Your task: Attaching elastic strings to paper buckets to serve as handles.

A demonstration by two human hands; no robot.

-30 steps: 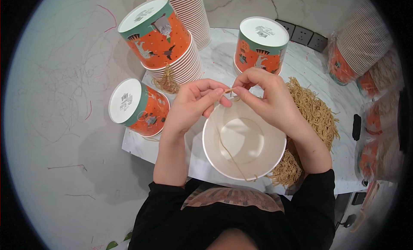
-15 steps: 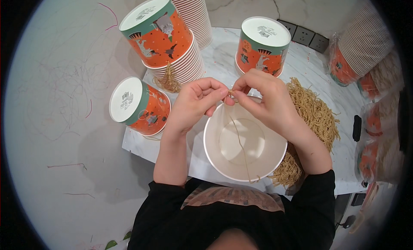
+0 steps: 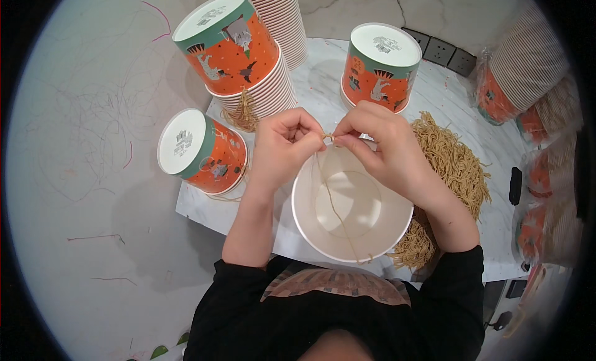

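Note:
Above a wide white paper bucket (image 3: 310,227), my left hand (image 3: 287,144) and my right hand (image 3: 380,147) each pinch a thin tan string (image 3: 333,203) between thumb and forefinger. A short knotted-looking piece shows between the fingertips. From there the string hangs down inside the bucket and reaches its near rim. The bucket stands mouth up, just below both hands. Beside my right forearm lies a tangled heap of the same tan string (image 3: 456,165), part of it hidden by the arm.
Upside-down orange and green buckets stand around: a tall stack (image 3: 233,57) at the back left, one bucket (image 3: 382,60) at the back. Another bucket (image 3: 205,153) lies tilted at the table's left edge. Plastic-wrapped stacks (image 3: 521,63) line the right. Sockets (image 3: 439,52) sit on the wall.
My left hand has shifted slightly left, and its fingertips have drawn apart from the right ones, with the string stretched between them. The hanging string has swung a little left.

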